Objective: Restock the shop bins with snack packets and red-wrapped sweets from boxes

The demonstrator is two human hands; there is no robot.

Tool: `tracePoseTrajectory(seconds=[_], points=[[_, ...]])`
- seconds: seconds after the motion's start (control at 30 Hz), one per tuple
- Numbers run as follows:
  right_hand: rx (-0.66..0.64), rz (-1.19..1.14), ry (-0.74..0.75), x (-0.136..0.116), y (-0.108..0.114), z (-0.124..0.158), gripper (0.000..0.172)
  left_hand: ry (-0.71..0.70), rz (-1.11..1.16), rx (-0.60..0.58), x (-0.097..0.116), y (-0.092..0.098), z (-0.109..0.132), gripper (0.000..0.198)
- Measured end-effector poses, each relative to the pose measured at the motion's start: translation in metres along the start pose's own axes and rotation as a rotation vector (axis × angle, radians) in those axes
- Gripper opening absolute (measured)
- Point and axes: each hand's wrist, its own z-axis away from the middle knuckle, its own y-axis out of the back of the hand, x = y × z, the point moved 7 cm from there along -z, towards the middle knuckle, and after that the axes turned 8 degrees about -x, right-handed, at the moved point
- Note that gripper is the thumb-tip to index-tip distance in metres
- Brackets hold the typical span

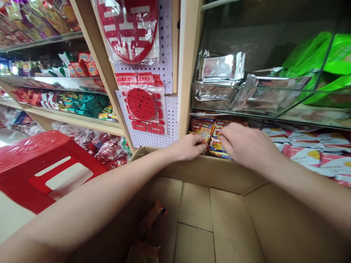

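Orange snack packets [210, 136] stand packed in a row on the low shelf [315, 122] just beyond the far rim of an open cardboard box [219, 212] — both hands reach over it. The left hand [189, 147] pinches the edge of the leftmost packet with curled fingers; the right hand [244, 144] is closed over the packets beside it — how firmly, the view cannot tell. A red plastic stool [41, 160] sits far left.

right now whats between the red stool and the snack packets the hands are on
In the head view: a pegboard post hung with red paper decorations, between stool and snack packets.
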Motion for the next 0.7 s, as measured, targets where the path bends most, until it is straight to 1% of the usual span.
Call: tracePoseTrajectory(seconds=[0.03, 0.07, 0.13, 0.17, 0.2, 0.23, 0.27, 0.3, 0.33, 0.4, 0.47, 0.5, 0.53, 0.63, 0.7], points=[[-0.015, -0.032, 0.08, -0.018, 0.0, 0.015, 0.019, 0.019, 0.093, -0.004, -0.004, 0.001, -0.001, 0.023], [-0.073, -0.084, 0.229, -0.043, -0.004, 0.031, 0.015, 0.033, 0.164, -0.012, -0.007, 0.001, -0.002, 0.024], [-0.258, -0.192, 0.629, -0.104, -0.019, 0.067, 0.009, 0.025, 0.216, -0.026, -0.008, 0.0, -0.003, 0.023], [-0.302, -0.232, 0.769, -0.13, -0.026, 0.081, 0.007, 0.005, 0.194, -0.031, -0.006, -0.001, -0.003, 0.023], [-0.301, -0.258, 0.867, -0.153, -0.032, 0.09, 0.005, -0.016, 0.151, -0.032, -0.004, -0.001, -0.002, 0.023], [-0.262, -0.274, 0.91, -0.171, -0.038, 0.093, 0.008, -0.033, 0.101, -0.032, -0.001, -0.001, -0.001, 0.023], [-0.247, -0.296, 0.937, -0.187, -0.046, 0.092, 0.011, -0.041, 0.056, -0.03, 0.001, -0.001, 0.0, 0.023], [-0.261, -0.303, 0.965, -0.201, -0.056, 0.09, 0.013, -0.042, 0.018, -0.031, 0.002, -0.001, 0.002, 0.024], [-0.298, -0.3, 0.96, -0.211, -0.067, 0.086, 0.014, -0.04, -0.01, -0.035, 0.003, -0.001, 0.003, 0.024], [-0.398, -0.279, 0.921, -0.225, -0.087, 0.077, 0.018, -0.04, -0.041, -0.045, 0.003, -0.001, 0.005, 0.026], [-0.502, -0.248, 0.891, -0.23, -0.103, 0.074, 0.021, -0.045, -0.05, -0.051, 0.003, -0.001, 0.007, 0.027], [-0.526, -0.24, 0.881, -0.231, -0.109, 0.074, 0.022, -0.047, -0.049, -0.052, 0.003, 0.0, 0.007, 0.027], [-0.519, -0.241, 0.866, -0.231, -0.112, 0.075, 0.022, -0.049, -0.047, -0.052, 0.002, 0.0, 0.007, 0.027], [-0.381, -0.29, 0.842, -0.232, -0.116, 0.077, 0.02, -0.044, -0.036, -0.052, 0.002, 0.001, 0.006, 0.027], [-0.329, -0.318, 0.848, -0.235, -0.121, 0.079, 0.018, -0.044, -0.034, -0.059, 0.003, 0.001, 0.004, 0.027]])
